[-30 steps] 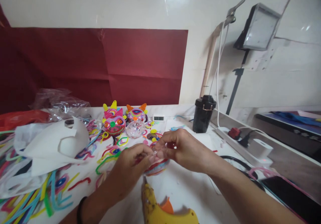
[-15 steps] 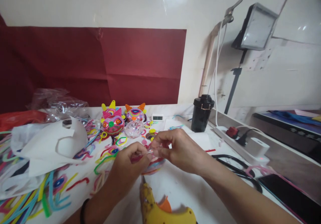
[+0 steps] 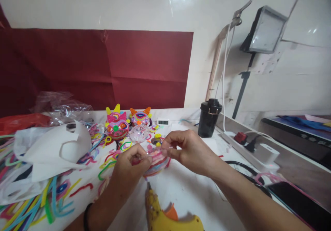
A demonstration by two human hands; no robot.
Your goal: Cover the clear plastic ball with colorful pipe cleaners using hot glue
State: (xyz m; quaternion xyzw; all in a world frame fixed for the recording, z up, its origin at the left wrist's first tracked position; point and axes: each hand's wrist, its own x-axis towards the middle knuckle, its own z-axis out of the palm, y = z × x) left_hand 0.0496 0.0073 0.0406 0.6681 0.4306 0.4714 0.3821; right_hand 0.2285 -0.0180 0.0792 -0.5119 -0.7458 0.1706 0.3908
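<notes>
Between my two hands is a round craft piece [image 3: 158,164] with pink, white and blue bands, tilted over the table. My left hand [image 3: 133,167] is closed on its left edge, thumb against forefinger. At its upper right edge, my right hand [image 3: 181,150] pinches with thumb and fingertips; whether it grips the rim or a small clear bit there is hard to see. Just below lies a yellow hot glue gun [image 3: 165,217] with an orange trigger, its nozzle pointing up toward the craft piece. No hand touches the glue gun.
Finished striped animal faces [image 3: 117,129] and a clear plastic ball [image 3: 139,133] stand behind my hands. Fuzzy craft stems [image 3: 33,203] and white paper [image 3: 57,151] crowd the left. A black cup [image 3: 209,118], power strip [image 3: 245,151] and phone [image 3: 297,203] are on the right.
My hands have moved slightly apart, showing more of the striped craft piece between them. The small clear bit seen at my fingertips is now harder to make out.
</notes>
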